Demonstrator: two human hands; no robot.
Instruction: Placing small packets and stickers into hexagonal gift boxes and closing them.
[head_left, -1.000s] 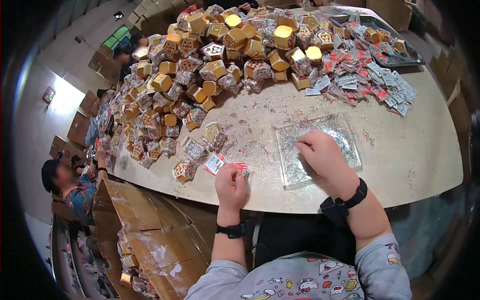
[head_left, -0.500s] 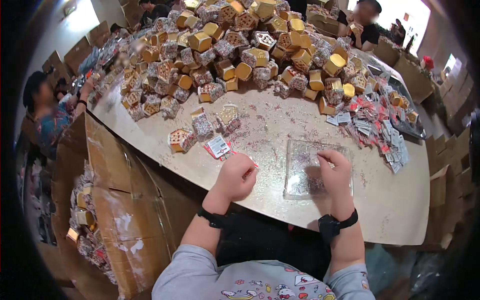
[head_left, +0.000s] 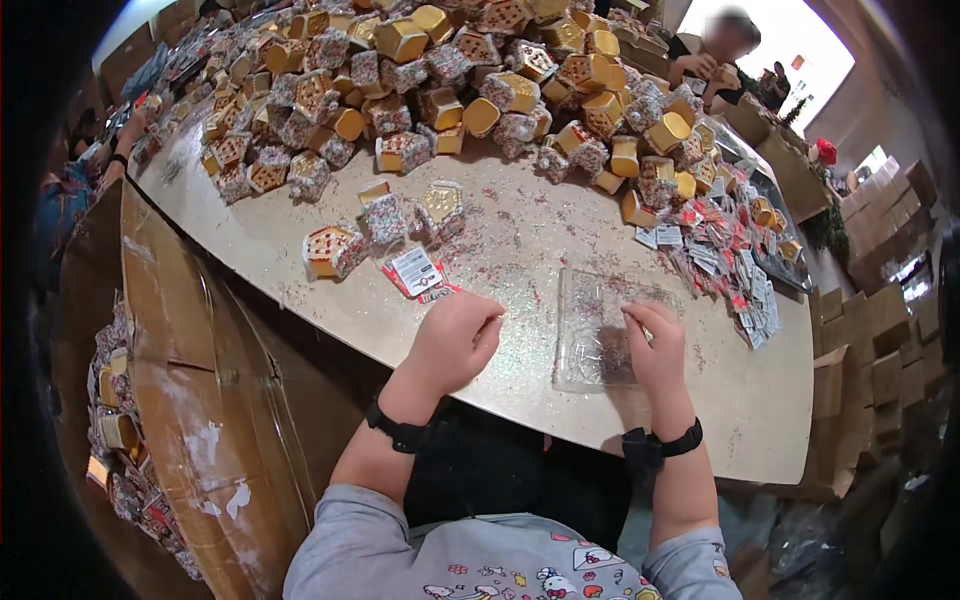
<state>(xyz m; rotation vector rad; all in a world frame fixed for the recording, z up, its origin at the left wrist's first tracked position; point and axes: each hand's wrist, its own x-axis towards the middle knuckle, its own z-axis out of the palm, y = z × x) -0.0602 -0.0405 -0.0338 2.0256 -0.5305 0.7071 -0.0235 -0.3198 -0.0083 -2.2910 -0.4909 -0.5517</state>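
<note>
My left hand [head_left: 457, 342] is closed, thumb against curled fingers, just in front of a small stack of red-and-white card tags [head_left: 414, 272]. Whatever its fingertips pinch is too small to make out. Over the right side of a shallow clear plastic tray [head_left: 562, 345] is my right hand [head_left: 657, 342], its thumb and forefinger pressed together; I cannot make out anything between them. Thin clear bits lie in the tray. Beyond the tags sit three house-shaped ornaments coated in glittery beads: one with a red-dotted front [head_left: 332, 250], a middle one [head_left: 384, 218] and a gold-faced one [head_left: 441, 208].
A large heap of similar gold and beaded ornaments [head_left: 480, 118] covers the table's far side. More tags [head_left: 715, 255] are piled at the right, beside a dark tray. An open cardboard box [head_left: 205, 400] with ornaments stands at left. Other people work across and left.
The view has shifted, so the table and heap sit further left and higher. Both hands stay closed near the same spots, the left turned slightly, with its fingertips more visible.
</note>
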